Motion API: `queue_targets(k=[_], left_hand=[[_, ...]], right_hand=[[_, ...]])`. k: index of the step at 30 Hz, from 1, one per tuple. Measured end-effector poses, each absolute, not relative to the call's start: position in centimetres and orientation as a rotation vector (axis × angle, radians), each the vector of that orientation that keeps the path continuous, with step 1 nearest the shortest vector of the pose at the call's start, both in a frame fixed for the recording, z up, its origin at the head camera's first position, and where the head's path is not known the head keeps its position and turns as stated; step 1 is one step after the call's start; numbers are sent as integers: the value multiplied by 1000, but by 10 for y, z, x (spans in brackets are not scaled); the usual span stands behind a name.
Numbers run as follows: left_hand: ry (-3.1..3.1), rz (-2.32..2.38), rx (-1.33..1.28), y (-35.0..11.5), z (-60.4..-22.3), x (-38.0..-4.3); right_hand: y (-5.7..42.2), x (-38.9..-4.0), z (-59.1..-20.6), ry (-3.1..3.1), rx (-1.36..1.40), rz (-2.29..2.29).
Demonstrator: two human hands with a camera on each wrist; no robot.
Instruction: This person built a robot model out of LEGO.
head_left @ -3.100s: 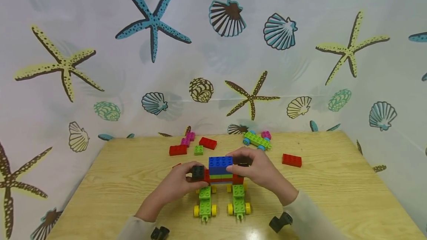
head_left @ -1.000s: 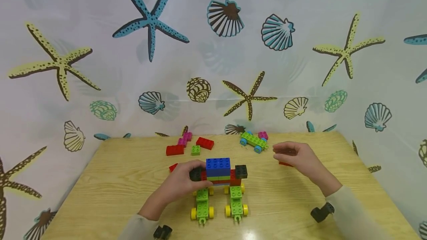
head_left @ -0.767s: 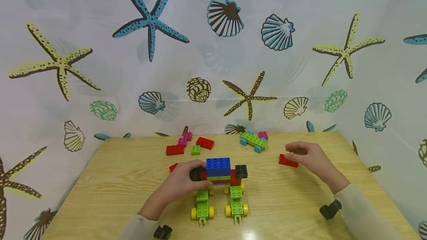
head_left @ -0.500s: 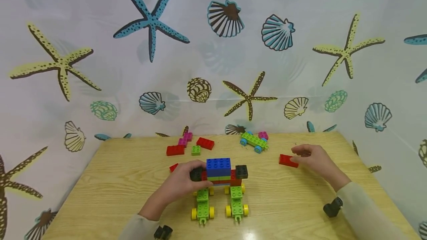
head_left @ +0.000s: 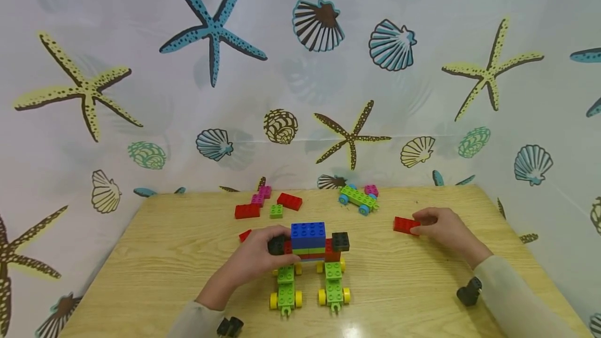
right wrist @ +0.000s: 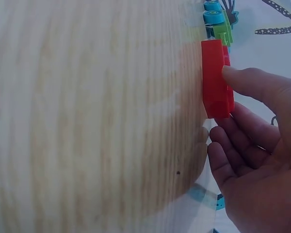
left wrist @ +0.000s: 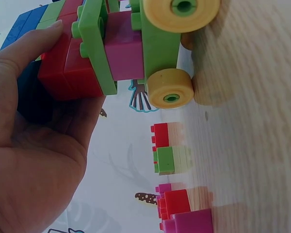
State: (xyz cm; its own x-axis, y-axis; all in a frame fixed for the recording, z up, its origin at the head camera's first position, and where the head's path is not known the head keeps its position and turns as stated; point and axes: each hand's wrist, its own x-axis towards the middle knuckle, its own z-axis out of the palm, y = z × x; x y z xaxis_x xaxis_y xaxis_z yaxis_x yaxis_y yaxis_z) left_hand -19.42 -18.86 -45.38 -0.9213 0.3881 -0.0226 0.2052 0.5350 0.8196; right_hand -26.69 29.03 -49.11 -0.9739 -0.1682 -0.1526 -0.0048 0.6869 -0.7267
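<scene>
My left hand [head_left: 255, 252] grips the left end of a built toy brick vehicle at the table's middle, thumb in front, on its red bricks [left wrist: 72, 65]. The vehicle has a blue brick [head_left: 307, 234] on top, a black brick [head_left: 340, 241] at its right end, another black brick partly hidden by my fingers, and two green wheeled bases [head_left: 334, 288] with yellow wheels below. Out to the right, my right hand [head_left: 446, 229] pinches the right end of a red brick [head_left: 404, 225] lying on the table. In the right wrist view the thumb presses that red brick's studded side [right wrist: 230, 87].
Behind the vehicle lie red bricks [head_left: 289, 201], a small green brick [head_left: 276, 211] and pink bricks [head_left: 257, 200]. A green base with blue wheels [head_left: 358, 198] stands at the back beside another pink brick [head_left: 371, 190]. A patterned cloth [head_left: 300, 93] rises behind the wooden table [head_left: 188, 228].
My right hand has left the vehicle's right end, moved right to the single red brick, and its thumb and fingers have closed on that brick's end. My left hand keeps its grip.
</scene>
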Motion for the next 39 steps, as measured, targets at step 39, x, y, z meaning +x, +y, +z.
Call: queue_targets(k=[39], left_hand=[[2555,1387,538,-149,-461,-219]], right_hand=[[229,-244,-416,2730,-491,-1242]])
